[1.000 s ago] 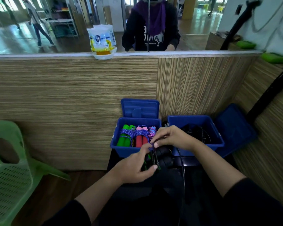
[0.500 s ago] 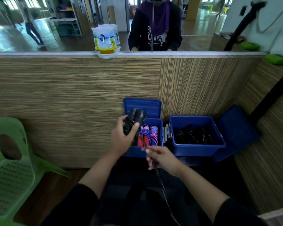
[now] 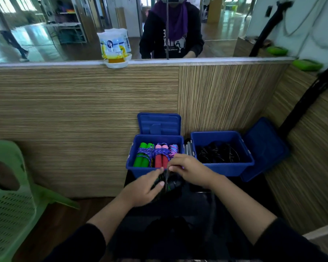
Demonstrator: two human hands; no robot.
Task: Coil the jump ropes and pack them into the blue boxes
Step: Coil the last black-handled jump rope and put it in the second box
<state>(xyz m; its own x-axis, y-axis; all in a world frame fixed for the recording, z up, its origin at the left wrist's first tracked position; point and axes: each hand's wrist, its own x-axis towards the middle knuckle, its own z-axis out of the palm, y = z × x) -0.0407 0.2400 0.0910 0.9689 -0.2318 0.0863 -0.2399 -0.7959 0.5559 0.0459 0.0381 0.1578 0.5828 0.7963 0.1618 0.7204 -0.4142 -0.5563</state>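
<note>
The wood-grain wall (image 3: 83, 114) fills the view ahead of me, with a green plastic chair (image 3: 9, 197) off to my left. Down in front sit the two blue boxes, lids tipped back. The left blue box (image 3: 140, 168) already carries coiled ropes standing side by side: a green-handled pair (image 3: 142, 157), a red-handled pair (image 3: 161, 157) and a pink-and-blue one (image 3: 173, 150) tucked at the right end, each wound with purple cord. The right blue box (image 3: 225, 168) holds a loose dark tangle of black ropes (image 3: 218, 154).

Now the work itself, just in front of the left box. My left hand (image 3: 142, 191) wraps around the black handles (image 3: 171, 183) of the black jump rope, thumb across the top, keeping them bunched. My right hand (image 3: 189, 170) pinches the thin cord (image 3: 167, 176) right at the top of the handles, fingertips closed on it. The rest of that cord trails down past my right forearm, blurred and hard to follow.

So I judge I'm mid-wrap, looping cord around the handles, and plenty of slack looks left. Next I need to keep the handles steady, carry the cord round them under tension, turn after turn, then tuck the end. Which box takes the bundle, I can't say; the right one looks likelier.
</note>
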